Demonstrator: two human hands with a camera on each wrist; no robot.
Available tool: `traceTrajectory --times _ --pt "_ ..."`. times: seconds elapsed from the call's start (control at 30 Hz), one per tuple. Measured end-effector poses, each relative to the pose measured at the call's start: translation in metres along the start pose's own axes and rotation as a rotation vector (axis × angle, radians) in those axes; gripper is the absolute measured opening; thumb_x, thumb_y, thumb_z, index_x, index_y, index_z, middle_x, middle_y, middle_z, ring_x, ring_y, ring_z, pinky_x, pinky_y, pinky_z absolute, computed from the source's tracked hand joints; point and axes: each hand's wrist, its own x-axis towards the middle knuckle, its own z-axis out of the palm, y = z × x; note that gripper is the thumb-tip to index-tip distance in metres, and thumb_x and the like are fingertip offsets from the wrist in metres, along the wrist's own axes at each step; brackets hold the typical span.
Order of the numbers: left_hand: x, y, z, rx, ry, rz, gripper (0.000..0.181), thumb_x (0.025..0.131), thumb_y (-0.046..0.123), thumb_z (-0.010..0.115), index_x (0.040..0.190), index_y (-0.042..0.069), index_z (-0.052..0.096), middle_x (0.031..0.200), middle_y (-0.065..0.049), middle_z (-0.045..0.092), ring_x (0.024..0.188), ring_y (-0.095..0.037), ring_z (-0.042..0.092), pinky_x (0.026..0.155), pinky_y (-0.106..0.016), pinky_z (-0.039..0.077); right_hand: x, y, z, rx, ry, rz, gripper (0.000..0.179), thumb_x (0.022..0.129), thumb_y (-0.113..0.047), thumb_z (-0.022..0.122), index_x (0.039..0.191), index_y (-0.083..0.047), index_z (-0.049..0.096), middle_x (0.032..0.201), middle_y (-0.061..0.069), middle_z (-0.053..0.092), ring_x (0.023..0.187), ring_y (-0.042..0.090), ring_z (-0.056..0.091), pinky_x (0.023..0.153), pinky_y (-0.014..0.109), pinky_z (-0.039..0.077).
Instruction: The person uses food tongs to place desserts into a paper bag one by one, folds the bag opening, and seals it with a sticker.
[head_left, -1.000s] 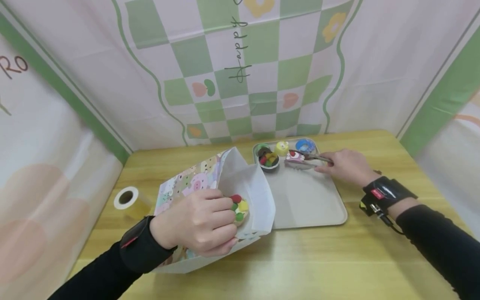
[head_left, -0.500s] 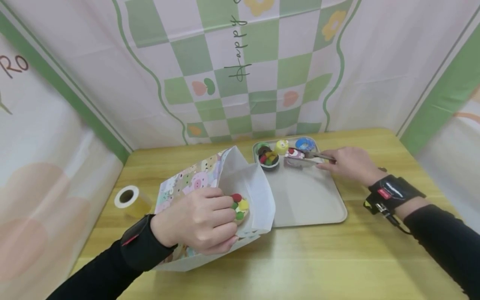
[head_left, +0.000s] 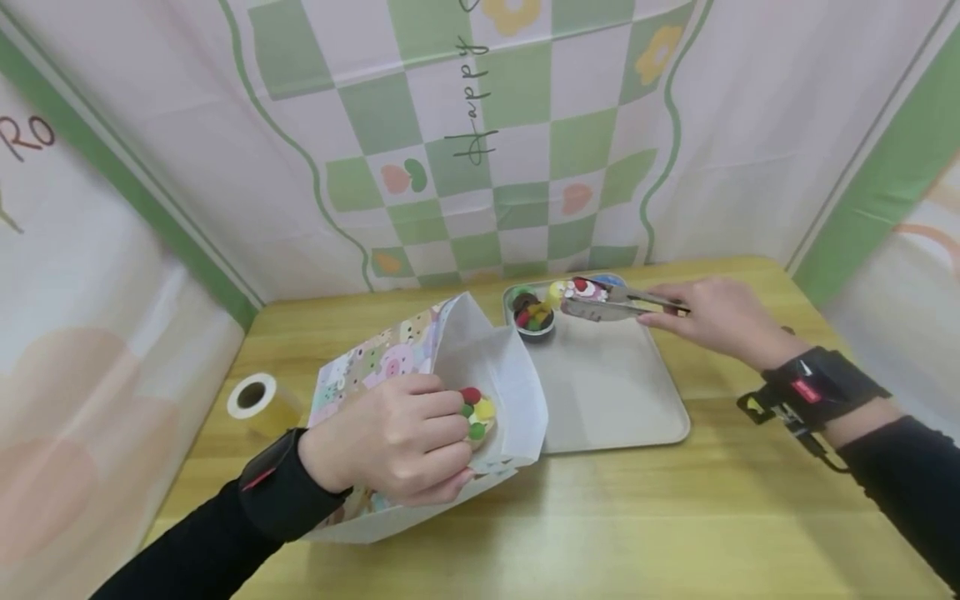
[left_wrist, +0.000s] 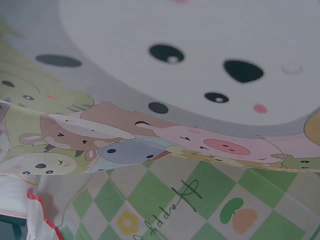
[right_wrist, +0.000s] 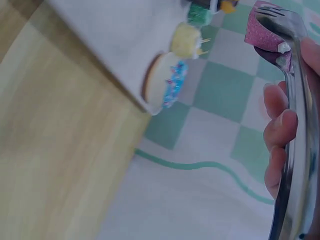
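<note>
Pinching the tongs with the right hand, squeeze gently to hold the cake level above the tray, steadying the bag with the left hand, seemingly gripping its edge.

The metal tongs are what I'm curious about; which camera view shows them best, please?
The right wrist view: the metal tongs appear large there, their fork-shaped tip clear on the pink cake piece. The head view shows them smaller, partly covered by the right hand; the left wrist view omits them.
</note>
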Motion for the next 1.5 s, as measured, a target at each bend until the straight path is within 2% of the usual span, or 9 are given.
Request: traceTrajectory --times 0.23,0.47,0.73,0.87,1.03,1.17,1.3,1.5 --pt "-0.002 0.001 0.0 -0.009 -0.01 -0.015 0.037 0.102 0.023 0.051 0.066 0.018 0.06 0.064 0.006 0.058 0.064 -0.013 0.06 0.068 -0.024 0.054 -0.007 -0.015 -0.015 -0.014 0.024 -0.035 0.054 0.094 -0.045 0.076 0.131 -0.005 0.072 0.068 -0.007 0.062 0.051 0.008 0.039 0.051 0.024 0.031" --pt "-0.002 0.0 0.0 0.009 0.007 -0.001 0.036 0.101 0.022 0.05 0.066 0.019 0.058 0.064 0.006 0.056 0.063 -0.013 0.057 0.065 -0.024 0.05 -0.008 -0.028 -0.027 -0.031 0.013 -0.073 0.056 0.094 -0.048 0.075 0.132 -0.008 0.073 0.057 -0.008 0.05 0.05 0.007 0.036 0.052 0.024 0.029" --pt "-0.002 0.0 -0.001 0.017 0.014 -0.012 0.036 0.1 0.023 0.05 0.066 0.018 0.06 0.064 0.006 0.058 0.065 -0.013 0.059 0.067 -0.024 0.053 -0.008 -0.048 -0.042 0.008 -0.002 -0.113 0.05 0.094 -0.046 0.076 0.13 -0.012 0.075 0.056 -0.01 0.05 0.05 0.006 0.039 0.053 0.025 0.032" --pt "-0.003 -0.001 -0.002 0.016 0.008 -0.023 0.036 0.101 0.023 0.05 0.067 0.018 0.061 0.065 0.006 0.059 0.066 -0.013 0.061 0.068 -0.025 0.054 -0.007 -0.057 -0.046 0.02 0.021 -0.161 0.049 0.093 -0.047 0.076 0.129 -0.014 0.076 0.054 -0.012 0.044 0.049 0.004 0.034 0.053 0.023 0.03" --pt "-0.004 -0.002 -0.001 0.018 0.017 -0.018 0.036 0.101 0.023 0.05 0.067 0.018 0.061 0.065 0.006 0.059 0.066 -0.013 0.061 0.069 -0.025 0.055 -0.006 -0.066 -0.048 0.013 0.093 -0.261 0.048 0.091 -0.05 0.078 0.123 -0.015 0.079 0.057 -0.015 0.04 0.053 0.0 0.03 0.054 0.022 0.028" --pt "-0.004 -0.002 -0.001 0.018 0.029 -0.018 0.037 0.101 0.022 0.049 0.067 0.017 0.061 0.065 0.006 0.06 0.066 -0.014 0.062 0.069 -0.026 0.055 -0.004 -0.076 -0.047 0.015 0.148 -0.353 0.046 0.093 -0.058 0.073 0.115 -0.019 0.081 0.061 -0.018 0.041 0.055 -0.004 0.03 0.054 0.02 0.027" --pt "-0.004 -0.001 0.0 0.018 0.028 -0.014 0.037 0.101 0.023 0.049 0.067 0.018 0.062 0.065 0.006 0.06 0.066 -0.014 0.062 0.068 -0.026 0.055 0.0 -0.088 -0.044 0.022 0.165 -0.417 0.049 0.095 -0.065 0.065 0.112 -0.022 0.08 0.064 -0.021 0.049 0.056 -0.007 0.033 0.053 0.02 0.029" --pt "-0.003 -0.001 0.0 0.022 0.028 0.0 0.036 0.1 0.023 0.051 0.065 0.019 0.059 0.063 0.006 0.057 0.064 -0.014 0.06 0.065 -0.025 0.052 0.009 -0.106 -0.04 0.018 0.118 -0.444 0.036 0.089 -0.049 0.079 0.113 -0.022 0.081 0.068 -0.019 0.057 0.058 -0.004 0.041 0.054 0.021 0.034"
